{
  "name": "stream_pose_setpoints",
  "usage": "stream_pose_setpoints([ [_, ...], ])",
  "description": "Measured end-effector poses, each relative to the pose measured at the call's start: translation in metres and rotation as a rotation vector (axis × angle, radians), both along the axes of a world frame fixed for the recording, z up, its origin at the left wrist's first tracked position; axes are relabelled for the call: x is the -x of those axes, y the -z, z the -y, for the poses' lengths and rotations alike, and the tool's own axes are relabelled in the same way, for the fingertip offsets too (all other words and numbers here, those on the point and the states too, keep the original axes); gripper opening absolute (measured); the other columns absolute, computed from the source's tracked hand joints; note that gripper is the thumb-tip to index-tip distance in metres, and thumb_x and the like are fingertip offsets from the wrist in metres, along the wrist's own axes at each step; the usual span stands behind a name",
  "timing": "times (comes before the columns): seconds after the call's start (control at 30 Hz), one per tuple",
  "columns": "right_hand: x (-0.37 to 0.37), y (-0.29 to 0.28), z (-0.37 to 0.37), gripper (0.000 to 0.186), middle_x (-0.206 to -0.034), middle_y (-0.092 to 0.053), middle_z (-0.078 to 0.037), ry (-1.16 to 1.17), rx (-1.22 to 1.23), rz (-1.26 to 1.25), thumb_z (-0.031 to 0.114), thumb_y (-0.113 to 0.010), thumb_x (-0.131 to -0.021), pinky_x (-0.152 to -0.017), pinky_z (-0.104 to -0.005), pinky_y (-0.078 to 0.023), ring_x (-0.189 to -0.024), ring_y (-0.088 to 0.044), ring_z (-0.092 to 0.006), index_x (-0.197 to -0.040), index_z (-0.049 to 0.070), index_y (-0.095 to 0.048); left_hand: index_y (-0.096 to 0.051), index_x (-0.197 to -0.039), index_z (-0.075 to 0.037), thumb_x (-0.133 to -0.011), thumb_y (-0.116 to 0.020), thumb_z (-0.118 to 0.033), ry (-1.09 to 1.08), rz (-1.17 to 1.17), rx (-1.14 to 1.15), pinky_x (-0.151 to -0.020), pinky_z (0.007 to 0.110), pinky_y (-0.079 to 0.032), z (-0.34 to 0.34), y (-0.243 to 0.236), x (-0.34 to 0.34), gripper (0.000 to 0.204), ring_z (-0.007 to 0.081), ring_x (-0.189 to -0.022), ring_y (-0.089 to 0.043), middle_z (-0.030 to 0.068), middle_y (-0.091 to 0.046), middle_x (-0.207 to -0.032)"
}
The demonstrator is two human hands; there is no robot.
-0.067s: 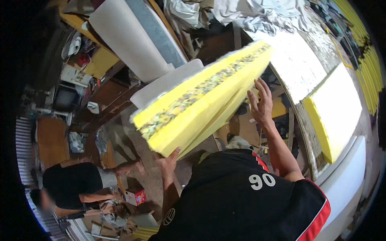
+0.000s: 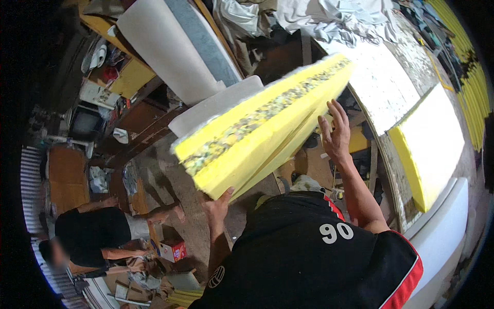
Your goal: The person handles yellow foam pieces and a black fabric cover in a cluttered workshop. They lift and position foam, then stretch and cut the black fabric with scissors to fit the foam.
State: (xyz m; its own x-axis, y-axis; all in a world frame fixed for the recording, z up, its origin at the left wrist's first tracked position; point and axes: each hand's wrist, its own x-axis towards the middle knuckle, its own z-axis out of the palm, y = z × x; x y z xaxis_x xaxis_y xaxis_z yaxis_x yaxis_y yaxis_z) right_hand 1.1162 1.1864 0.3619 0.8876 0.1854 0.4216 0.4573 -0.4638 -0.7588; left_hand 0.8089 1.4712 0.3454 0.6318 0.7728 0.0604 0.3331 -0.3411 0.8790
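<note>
I carry a thick yellow foam slab [image 2: 257,139] with a speckled multicolour layer through its middle, tilted so its near end hangs lower left and its far end rises to the upper right. My left hand [image 2: 218,203] supports the near lower corner from underneath. My right hand [image 2: 334,131] presses against the slab's underside farther along, fingers spread. My black shirt with red trim [image 2: 309,257] fills the lower middle of the view.
A worktable [image 2: 386,77] at the right bears a yellow foam sheet [image 2: 432,144]. White foam rolls [image 2: 164,51] lean at the upper left. Another person in a black shirt [image 2: 85,232] crouches at the lower left near a red box [image 2: 175,250] and floor clutter.
</note>
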Motion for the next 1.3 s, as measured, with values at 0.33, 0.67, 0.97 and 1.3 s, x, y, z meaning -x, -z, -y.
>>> stream_pose_setpoints([
  [0.33, -0.026, -0.057, -0.033, 0.036, -0.139, -0.057, -0.012, -0.168, 0.052, 0.228, 0.027, -0.054, -0.098, -0.117, -0.0537, -0.020, -0.139, -0.040, -0.0366, -0.130, 0.012, -0.062, -0.020, -0.150, 0.007, -0.079, -0.084, -0.029, 0.181, 0.023, -0.192, -0.106, 0.049, -0.040, 0.017, -0.014, -0.055, 0.102, 0.0430, -0.132, -0.041, 0.0286, -0.038, -0.143],
  [0.67, 0.006, -0.155, -0.083, 0.078, -0.143, -0.049, -0.023, -0.653, 0.068, 0.362, 0.054, -0.069, -0.083, -0.116, -0.0539, -0.025, -0.136, -0.042, -0.0405, -0.138, 0.001, -0.052, -0.018, -0.151, 0.007, -0.072, -0.085, -0.040, 0.172, -0.027, -0.495, -0.116, 0.058, -0.022, 0.043, -0.060, -0.125, 0.113, 0.0540, -0.141, -0.023, 0.0375, -0.024, -0.150],
  [0.97, 0.009, -0.141, -0.109, 0.060, -0.148, -0.047, -0.019, -0.670, 0.125, 0.324, 0.016, -0.068, -0.087, -0.114, -0.0417, -0.033, -0.139, -0.042, -0.0339, -0.142, 0.003, -0.050, -0.012, -0.155, 0.002, -0.087, -0.068, -0.049, 0.006, 0.337, -0.532, -0.120, 0.052, -0.013, 0.043, -0.046, -0.110, 0.102, 0.0456, -0.148, -0.011, 0.0283, -0.012, -0.160],
  [1.3, -0.026, -0.118, -0.103, 0.056, -0.145, -0.049, -0.020, -0.547, 0.163, 0.523, 0.041, -0.043, -0.104, -0.111, -0.0449, -0.036, -0.136, -0.045, -0.0361, -0.141, -0.001, -0.049, -0.017, -0.156, -0.004, -0.093, -0.057, -0.055, 0.146, 0.126, -0.486, -0.119, 0.057, -0.012, 0.023, -0.048, -0.124, 0.091, 0.0459, -0.149, -0.008, 0.0271, -0.011, -0.160],
])
